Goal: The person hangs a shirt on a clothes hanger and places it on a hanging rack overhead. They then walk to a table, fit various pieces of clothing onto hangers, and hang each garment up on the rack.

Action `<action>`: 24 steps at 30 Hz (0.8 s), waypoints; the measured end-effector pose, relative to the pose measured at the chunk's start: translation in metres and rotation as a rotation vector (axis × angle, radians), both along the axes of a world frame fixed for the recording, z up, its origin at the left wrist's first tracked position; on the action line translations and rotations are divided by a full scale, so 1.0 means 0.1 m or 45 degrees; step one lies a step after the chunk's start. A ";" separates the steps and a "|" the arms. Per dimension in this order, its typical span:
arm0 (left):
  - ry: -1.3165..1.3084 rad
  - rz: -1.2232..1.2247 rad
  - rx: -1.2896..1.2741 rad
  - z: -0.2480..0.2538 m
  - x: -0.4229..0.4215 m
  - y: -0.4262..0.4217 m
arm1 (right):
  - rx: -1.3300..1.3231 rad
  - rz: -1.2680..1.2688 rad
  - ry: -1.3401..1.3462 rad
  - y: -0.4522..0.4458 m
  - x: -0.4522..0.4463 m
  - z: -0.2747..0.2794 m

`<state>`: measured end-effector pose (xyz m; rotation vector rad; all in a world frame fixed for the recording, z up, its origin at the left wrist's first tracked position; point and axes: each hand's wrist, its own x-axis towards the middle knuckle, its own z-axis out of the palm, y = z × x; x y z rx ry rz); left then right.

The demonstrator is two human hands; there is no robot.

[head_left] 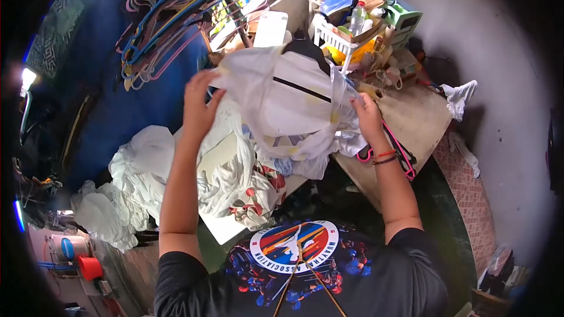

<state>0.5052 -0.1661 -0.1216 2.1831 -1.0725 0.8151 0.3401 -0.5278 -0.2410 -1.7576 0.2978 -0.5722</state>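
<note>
A white garment (252, 97) with a black strip across it and a black patch at its top is spread out between my hands. My left hand (201, 97) grips its left edge, with thumb and fingers closed on the cloth. On the opposite side, my right hand (368, 116) pinches the garment's right edge. Beneath my right wrist lies a pink clothes hanger (404, 161) beside some dark hangers. White clothes (220, 185), one with a red floral print, are heaped below and left of the garment.
Several clothes hangers (161, 26) hang at the upper left near a wire rack. A white basket (338, 38) crowded with a bottle and small items stands at the back right of the table (426, 103). More white cloth (108, 214) is piled at the left.
</note>
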 end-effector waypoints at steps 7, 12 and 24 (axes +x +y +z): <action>0.933 0.221 0.323 -1.79 -0.65 0.73 | -0.348 0.041 0.342 -0.69 0.05 -1.47; 1.317 0.772 0.434 -2.44 -1.33 1.54 | -0.292 -0.034 0.422 -1.13 -0.73 -1.82; 0.938 0.743 0.382 -2.68 -2.27 0.75 | -1.081 -0.169 0.892 -1.23 -1.66 -2.18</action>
